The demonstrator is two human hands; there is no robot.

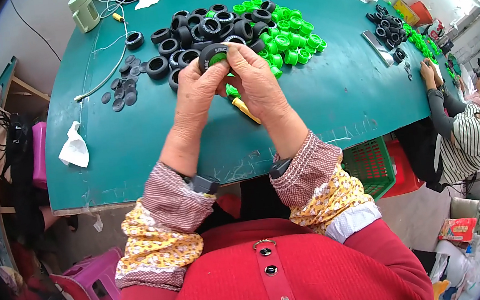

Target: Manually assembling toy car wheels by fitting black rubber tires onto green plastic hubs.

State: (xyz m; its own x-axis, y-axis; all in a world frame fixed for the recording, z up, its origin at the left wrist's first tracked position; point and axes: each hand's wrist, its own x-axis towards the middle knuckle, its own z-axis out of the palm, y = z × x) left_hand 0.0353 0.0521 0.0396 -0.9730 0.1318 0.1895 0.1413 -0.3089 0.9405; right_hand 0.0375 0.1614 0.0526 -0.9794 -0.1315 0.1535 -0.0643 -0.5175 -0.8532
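Black rubber-like tyre (pixel 205 63) with a bright green hub (pixel 217 58) in its centre is gripped between the two bare hands of a person in a red top, seated at a green table (pixel 336 106). The left hand (pixel 197 85) closes on the tyre's near left side, its thumb laid across the front, while the right hand (pixel 257 80) pinches the right side, fingers bent and thumb close to the rim; how far the hub sits inside cannot be told. Just beyond both hands spreads a heap of loose black tyres (pixel 209 29), some lying flat, others tilted on edge. Ahead and to the right of the right hand, a pile of green hubs (pixel 297 32) borders the tyres. To the left of the left hand, dark round discs (pixel 118 94) lie scattered, with a pale cable (pixel 108 78) running past them and a crumpled white paper (pixel 76 147) nearer the person. Below the hands, between the wrists, a yellow-handled tool (pixel 245 111) lies on the table, its far end partly hidden. Far ahead of the left hand stands a light green mug (pixel 84 13). Well to the right of the right hand, a co-worker in a striped top (pixel 468 139) sits near a second group of black tyres (pixel 389 29) and green parts (pixel 419 43), while a green basket (pixel 371 166) stands below the table edge.
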